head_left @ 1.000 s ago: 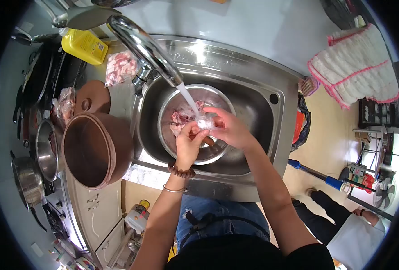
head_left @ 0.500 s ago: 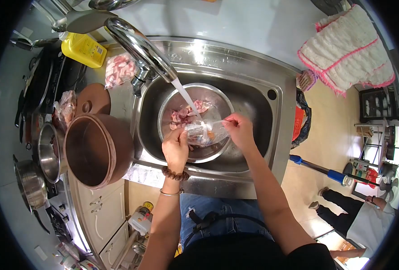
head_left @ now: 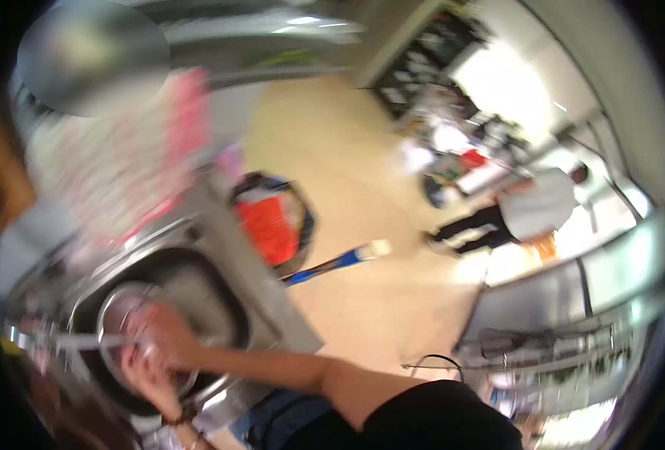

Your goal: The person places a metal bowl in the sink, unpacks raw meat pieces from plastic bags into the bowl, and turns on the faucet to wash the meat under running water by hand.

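The view is smeared by motion. At the lower left, my right hand [head_left: 161,334] and my left hand [head_left: 146,376] are close together over the metal bowl [head_left: 109,309] in the sink [head_left: 231,296]. Between them shows a pale, shiny patch of the clear plastic bag [head_left: 149,351], with the fingers of both hands closed around it. Water [head_left: 88,342] runs from the left towards the bowl. Bracelets [head_left: 179,417] circle my left wrist. The meat in the bowl cannot be made out now.
A white towel with pink edging [head_left: 115,161] hangs beyond the sink. A black-lined bin with something red [head_left: 269,229] stands beside the counter, near a blue-handled pole [head_left: 332,264]. Another person [head_left: 535,206] stands across the floor.
My view has swung to the right, so the sink now lies at lower left and more floor shows. My hands have come together over the bowl; earlier they held the bag stretched between them.
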`<state>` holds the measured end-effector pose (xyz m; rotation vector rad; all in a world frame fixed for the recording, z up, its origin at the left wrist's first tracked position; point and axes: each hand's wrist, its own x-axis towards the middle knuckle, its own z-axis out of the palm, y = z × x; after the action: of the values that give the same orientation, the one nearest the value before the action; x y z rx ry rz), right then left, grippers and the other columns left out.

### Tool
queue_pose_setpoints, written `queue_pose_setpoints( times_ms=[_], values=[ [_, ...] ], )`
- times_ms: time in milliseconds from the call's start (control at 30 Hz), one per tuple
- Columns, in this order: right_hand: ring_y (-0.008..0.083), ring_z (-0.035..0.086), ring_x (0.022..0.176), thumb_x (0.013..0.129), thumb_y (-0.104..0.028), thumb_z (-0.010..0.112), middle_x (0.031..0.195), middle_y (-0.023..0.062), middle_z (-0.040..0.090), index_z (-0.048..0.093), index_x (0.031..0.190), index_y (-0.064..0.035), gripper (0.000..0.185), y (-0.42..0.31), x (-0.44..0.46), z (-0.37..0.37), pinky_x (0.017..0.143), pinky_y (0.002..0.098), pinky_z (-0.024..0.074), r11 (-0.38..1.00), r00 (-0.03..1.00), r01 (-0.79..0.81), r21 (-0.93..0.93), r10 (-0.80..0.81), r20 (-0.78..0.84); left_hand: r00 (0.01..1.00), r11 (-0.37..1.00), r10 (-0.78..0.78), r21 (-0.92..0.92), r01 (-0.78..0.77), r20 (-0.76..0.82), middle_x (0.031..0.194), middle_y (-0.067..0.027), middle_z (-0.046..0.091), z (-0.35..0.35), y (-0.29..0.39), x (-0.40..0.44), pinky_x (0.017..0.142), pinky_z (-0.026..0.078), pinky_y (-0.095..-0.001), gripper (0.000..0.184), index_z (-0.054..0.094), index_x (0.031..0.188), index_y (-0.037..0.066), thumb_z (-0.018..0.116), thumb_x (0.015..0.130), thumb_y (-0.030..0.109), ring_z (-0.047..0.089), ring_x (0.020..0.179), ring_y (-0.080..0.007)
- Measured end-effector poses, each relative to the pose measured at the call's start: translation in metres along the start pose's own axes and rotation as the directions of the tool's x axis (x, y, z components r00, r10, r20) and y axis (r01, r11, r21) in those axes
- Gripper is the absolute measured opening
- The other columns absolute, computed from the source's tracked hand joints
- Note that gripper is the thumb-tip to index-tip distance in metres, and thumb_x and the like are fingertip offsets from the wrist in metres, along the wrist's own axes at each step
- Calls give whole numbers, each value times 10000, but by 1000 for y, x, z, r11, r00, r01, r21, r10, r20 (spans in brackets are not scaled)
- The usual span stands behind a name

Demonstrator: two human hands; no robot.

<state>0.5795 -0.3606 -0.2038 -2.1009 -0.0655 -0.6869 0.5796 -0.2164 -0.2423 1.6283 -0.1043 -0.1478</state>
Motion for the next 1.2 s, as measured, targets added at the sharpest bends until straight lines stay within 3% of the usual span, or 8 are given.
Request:
queue_pose_setpoints(
  times_ms=[100,467,533,567,867,967,1067,1200],
  values=[
    [342,475,955,689,-138,571,1011,189,507,538,916,-14,260,1,-14,36,800,417,381,968,977,-210,140,203,66,934,860,339,364,-358,116,1061,-105,511,-17,-28,11,883,373,-309,230,487,1067,-24,484,865,85,479,1009,-203],
    [270,550,628,629,-94,604,654,107,582,562,636,-61,54,0,2,7,615,358,431,985,974,-167,48,173,-147,995,911,31,408,-67,93,887,-110,583,-34,-11,-3,785,426,-315,195,555,964,-37,534,861,127,533,840,-190],
    [116,567,640,649,-111,634,692,89,629,621,689,-44,79,6,5,-1,594,266,458,464,817,-453,761,559,145,999,872,-41,489,38,-3,875,-128,613,-33,-13,-3,757,447,-321,206,593,943,-31,578,833,143,554,799,-203],
    [84,556,623,684,-100,641,668,63,627,646,713,-43,63,-6,15,-24,559,243,456,742,870,-465,482,484,94,994,836,-90,538,110,-64,885,-125,619,-20,15,-4,756,449,-322,219,595,943,-27,588,826,158,564,803,-205],
    [135,572,857,774,7,591,909,74,625,570,1077,-26,306,-11,32,-34,783,270,449,143,702,-655,742,480,527,988,956,-149,-250,152,34,840,-22,613,-22,34,-1,611,452,-204,194,580,977,-13,535,887,152,540,716,-46],
    [156,554,929,775,-7,592,958,75,614,531,1126,-41,358,3,23,-13,811,279,428,551,772,-633,543,502,390,985,943,-157,-284,172,76,857,11,597,-21,39,-2,662,427,-196,171,599,962,16,560,875,157,513,763,-48],
    [202,574,864,759,-17,586,900,70,618,591,976,-18,217,8,7,15,772,291,440,918,932,31,395,-169,321,990,964,-110,-234,129,91,829,5,586,-17,43,-1,679,413,-196,123,613,926,10,606,830,86,505,760,-61],
    [177,589,701,767,-31,585,795,53,624,618,859,-5,101,14,5,3,671,269,462,921,847,-387,-30,368,384,999,987,-50,-150,52,20,836,-24,581,-34,48,-4,708,417,-220,68,635,845,4,636,794,48,515,762,-94]
  ],
)
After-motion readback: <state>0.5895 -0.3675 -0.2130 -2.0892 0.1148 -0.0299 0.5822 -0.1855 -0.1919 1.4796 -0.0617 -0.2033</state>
